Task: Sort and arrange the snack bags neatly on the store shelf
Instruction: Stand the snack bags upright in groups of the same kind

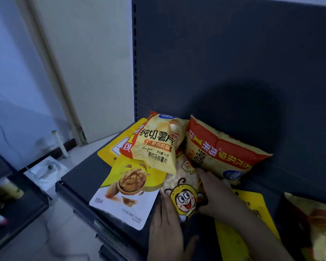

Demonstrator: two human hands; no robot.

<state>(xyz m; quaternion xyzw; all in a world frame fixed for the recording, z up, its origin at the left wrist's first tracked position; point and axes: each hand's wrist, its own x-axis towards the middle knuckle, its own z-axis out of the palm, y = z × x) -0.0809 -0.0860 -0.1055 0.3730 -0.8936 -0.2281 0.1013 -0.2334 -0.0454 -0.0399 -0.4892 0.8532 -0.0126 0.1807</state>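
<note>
A clear bag with a cartoon bee (pixel 184 196) lies on the dark shelf (pixel 79 178) between my two hands. My left hand (pixel 166 225) lies flat with straight fingers against the bag's left edge. My right hand (pixel 215 193) presses on its right side, fingers reaching under a red and yellow chip bag (pixel 224 151). A yellow chip bag (pixel 156 146) leans on the pile behind. A walnut pouch (pixel 128 193) lies flat at the left, over another yellow pouch (pixel 117 146).
A flat yellow pouch (pixel 252 204) lies under my right forearm. Another chip bag (pixel 316 227) sits at the far right. The dark back panel (pixel 233 63) rises behind the pile. The shelf's front edge (pixel 87 215) drops to a tiled floor at the left.
</note>
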